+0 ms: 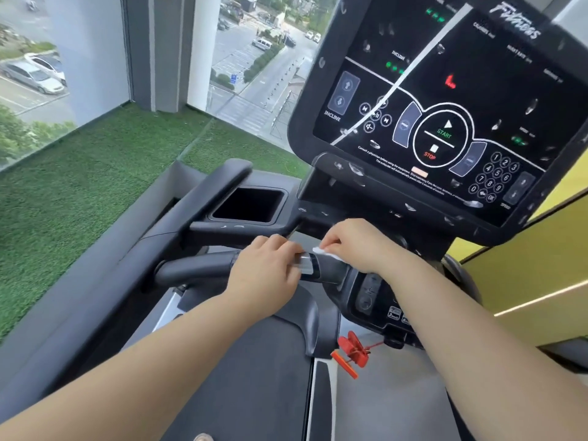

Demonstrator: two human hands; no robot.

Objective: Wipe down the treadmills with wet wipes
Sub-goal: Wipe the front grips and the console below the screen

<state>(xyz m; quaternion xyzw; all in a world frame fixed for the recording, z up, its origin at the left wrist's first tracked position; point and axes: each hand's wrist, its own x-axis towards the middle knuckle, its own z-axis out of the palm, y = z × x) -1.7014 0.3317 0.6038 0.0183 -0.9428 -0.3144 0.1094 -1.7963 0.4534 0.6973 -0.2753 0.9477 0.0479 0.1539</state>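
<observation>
The left grip (264, 272) curls round the handlebar (197, 265); just beside it, the right grip (353, 243) pinches a white wipe (324, 252) against that bar.

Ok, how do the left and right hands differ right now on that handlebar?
The left hand curls over the handlebar bare, with no wipe showing; the right hand pinches the white wipe against it. The left hand sits left of the silver sensor band; the right hand is right of it. Both are at the same bar.
</observation>
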